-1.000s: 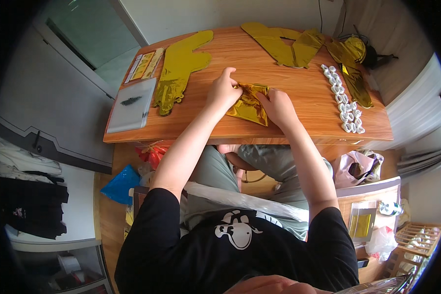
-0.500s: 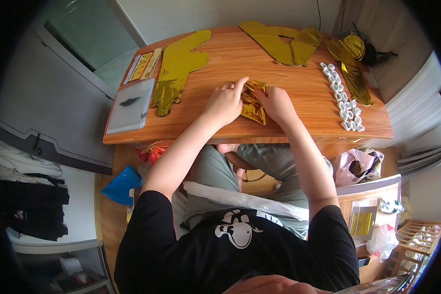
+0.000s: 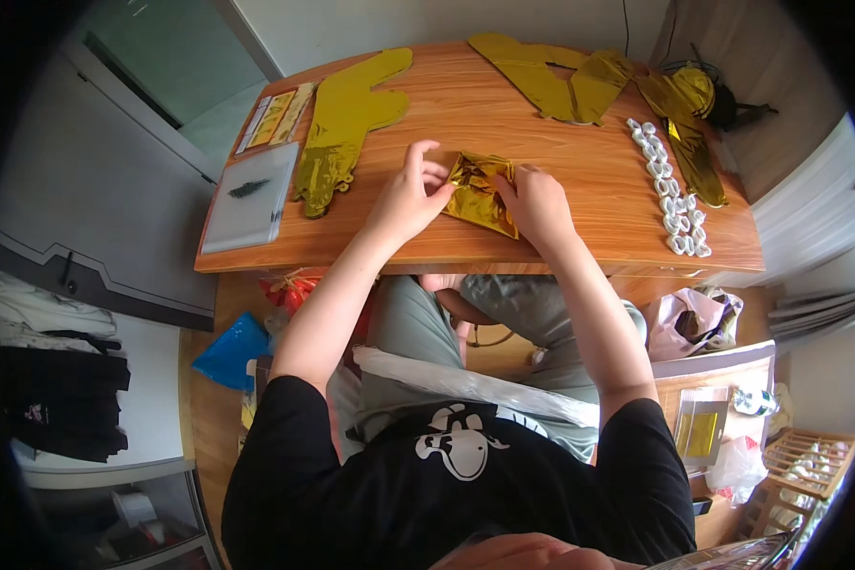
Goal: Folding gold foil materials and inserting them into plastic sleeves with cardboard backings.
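Holding gold foil, right hand; left hand at edge.

The gold foil piece is partly hidden by the right hand. At the far right corner of the surface, a dark object is partly covered; below the near edge, a red bag is partly blocked.

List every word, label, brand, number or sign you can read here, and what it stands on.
None can be read.
Flat packets, upper left: print too small.
Bottle, right: label too blurred.
Plastic bag, lower right: red marks too blurred.
Worn black shirt: white picture, no readable words.
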The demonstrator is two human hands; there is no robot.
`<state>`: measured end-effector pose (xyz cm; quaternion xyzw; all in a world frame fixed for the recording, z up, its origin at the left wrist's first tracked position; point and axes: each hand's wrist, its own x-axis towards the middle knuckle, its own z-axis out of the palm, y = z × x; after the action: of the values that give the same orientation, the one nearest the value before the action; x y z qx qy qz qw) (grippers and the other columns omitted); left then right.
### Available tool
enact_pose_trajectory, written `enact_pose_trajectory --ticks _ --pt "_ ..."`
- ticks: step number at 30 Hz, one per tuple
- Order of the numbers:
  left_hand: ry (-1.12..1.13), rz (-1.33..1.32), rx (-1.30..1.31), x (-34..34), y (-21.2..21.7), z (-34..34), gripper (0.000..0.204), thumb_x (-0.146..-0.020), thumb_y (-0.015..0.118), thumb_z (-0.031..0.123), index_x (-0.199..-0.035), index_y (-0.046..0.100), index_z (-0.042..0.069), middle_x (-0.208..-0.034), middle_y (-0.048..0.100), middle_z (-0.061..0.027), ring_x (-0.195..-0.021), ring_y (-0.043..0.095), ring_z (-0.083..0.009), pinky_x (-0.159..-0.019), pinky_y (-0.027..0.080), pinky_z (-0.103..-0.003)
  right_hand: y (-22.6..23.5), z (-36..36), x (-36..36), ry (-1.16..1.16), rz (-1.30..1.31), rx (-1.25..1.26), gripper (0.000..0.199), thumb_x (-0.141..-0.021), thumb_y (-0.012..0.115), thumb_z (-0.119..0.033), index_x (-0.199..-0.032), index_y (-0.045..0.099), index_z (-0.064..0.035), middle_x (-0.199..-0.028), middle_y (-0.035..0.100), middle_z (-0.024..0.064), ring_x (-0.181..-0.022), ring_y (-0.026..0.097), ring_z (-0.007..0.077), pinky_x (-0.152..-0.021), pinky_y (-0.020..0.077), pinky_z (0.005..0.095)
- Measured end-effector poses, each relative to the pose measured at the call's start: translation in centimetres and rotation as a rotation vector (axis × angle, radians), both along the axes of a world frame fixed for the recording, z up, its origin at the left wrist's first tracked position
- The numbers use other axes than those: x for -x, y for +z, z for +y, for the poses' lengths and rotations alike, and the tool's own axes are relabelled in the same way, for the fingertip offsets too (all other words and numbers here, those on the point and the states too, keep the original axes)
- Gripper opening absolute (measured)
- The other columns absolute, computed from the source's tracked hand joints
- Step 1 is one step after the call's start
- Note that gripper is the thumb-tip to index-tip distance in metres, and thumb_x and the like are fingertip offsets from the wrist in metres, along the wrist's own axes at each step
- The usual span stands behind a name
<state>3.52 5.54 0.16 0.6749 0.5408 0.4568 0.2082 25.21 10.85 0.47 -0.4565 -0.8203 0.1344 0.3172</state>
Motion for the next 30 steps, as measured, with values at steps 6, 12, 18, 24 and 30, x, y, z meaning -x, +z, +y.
enact_pose_trajectory --ticks 6,12,18,24,30 --pt "0.148 0.068 0.251 -0.4 2.6 -1.1 0.054 -0.086 0.076 0.012 -0.132 0.050 0.003 -0.093 0.075 -0.0117 -0.088 0.073 -0.0235 -0.080 0.056 -0.034 -0.3 0.1 0.3 -0.015 -0.024 -0.009 0.037 -0.098 0.062 -0.033 -0.088 0.068 0.0017 -0.090 0.068 0.0208 -0.081 0.068 0.0404 -0.073 0.0545 0.0487" --pt "0.136 0.229 0.321 -1.0 3.1 -0.4 0.055 -0.086 0.074 0.012 -0.135 0.049 0.004 -0.098 0.075 -0.0134 -0.088 0.072 -0.0268 -0.082 0.056 -0.036 -0.5 0.1 0.1 -0.016 0.011 0.005 0.036 -0.098 0.063 -0.033 -0.087 0.067 0.0016 -0.090 0.068 0.0208 -0.080 0.068 0.0405 -0.073 0.0542 0.0491" --pt "0.119 0.165 0.178 -1.3 0.6 2.9 0.054 -0.088 0.073 0.010 -0.136 0.047 0.007 -0.115 0.073 -0.0140 -0.095 0.071 -0.0217 -0.086 0.056 -0.034 -0.6 0.0 0.1 -0.005 0.049 -0.012 0.035 -0.097 0.063 -0.032 -0.086 0.067 0.0018 -0.089 0.067 0.0207 -0.079 0.067 0.0409 -0.071 0.0541 0.0491" --pt "0.107 0.329 0.148 -2.3 1.1 2.8 0.051 -0.089 0.070 0.008 -0.135 0.048 0.013 -0.120 0.073 -0.0131 -0.095 0.073 -0.0272 -0.083 0.058 -0.038 -0.6 0.3 -0.1 -0.031 0.046 0.011 0.037 -0.098 0.063 -0.031 -0.084 0.066 0.0028 -0.087 0.067 0.0230 -0.079 0.067 0.0419 -0.071 0.0534 0.0494" --pt "0.090 0.365 0.008 -2.5 0.8 2.7 0.046 -0.091 0.065 0.005 -0.133 0.049 0.015 -0.121 0.072 -0.0129 -0.105 0.072 -0.0310 -0.081 0.058 -0.040 -0.4 0.7 -0.1 -0.043 0.074 0.044 0.039 -0.098 0.061 -0.032 -0.085 0.066 0.0039 -0.087 0.068 0.0253 -0.080 0.067 0.0438 -0.071 0.0530 0.0498"
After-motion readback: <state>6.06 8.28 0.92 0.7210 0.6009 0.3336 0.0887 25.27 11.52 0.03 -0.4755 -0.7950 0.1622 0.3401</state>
